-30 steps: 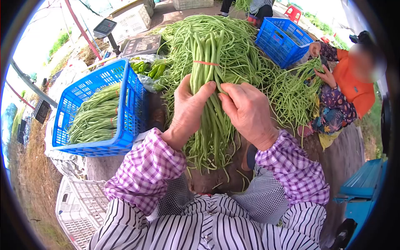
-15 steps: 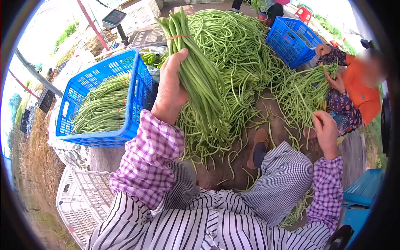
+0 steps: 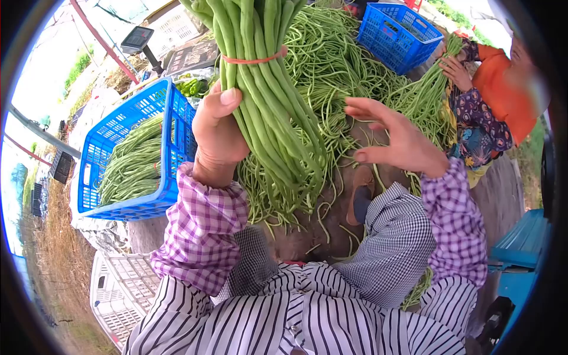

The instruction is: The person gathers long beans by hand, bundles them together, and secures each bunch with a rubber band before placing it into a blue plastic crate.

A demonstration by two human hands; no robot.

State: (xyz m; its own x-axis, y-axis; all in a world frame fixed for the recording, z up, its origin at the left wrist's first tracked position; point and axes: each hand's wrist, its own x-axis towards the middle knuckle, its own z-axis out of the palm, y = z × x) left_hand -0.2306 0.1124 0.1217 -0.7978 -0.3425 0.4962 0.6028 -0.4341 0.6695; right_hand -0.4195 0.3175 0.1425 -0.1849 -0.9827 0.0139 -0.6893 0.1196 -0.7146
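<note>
My left hand [image 3: 220, 127] grips a thick bundle of long green beans [image 3: 266, 100] around its middle, upright in front of me. A red rubber band [image 3: 251, 61] circles the bundle just above my thumb. The bundle's top end runs out of view. To the right of it, my right hand [image 3: 399, 137] hangs in the air with thumb and fingers apart, holding nothing. Behind and below the bundle lies a large heap of loose long beans [image 3: 331, 59] on the ground.
At left, a blue crate [image 3: 127, 204] holds banded bean bundles. Another blue crate [image 3: 396, 44] stands behind the heap. A person in an orange top [image 3: 500, 77] at right holds beans. A white crate [image 3: 121, 296] sits by my left side; a scale [image 3: 139, 38] stands at back left.
The held bundle has come up and nearer to me. My right hand has moved up and left toward it, and its fingers have spread. The other person has gathered their beans upright.
</note>
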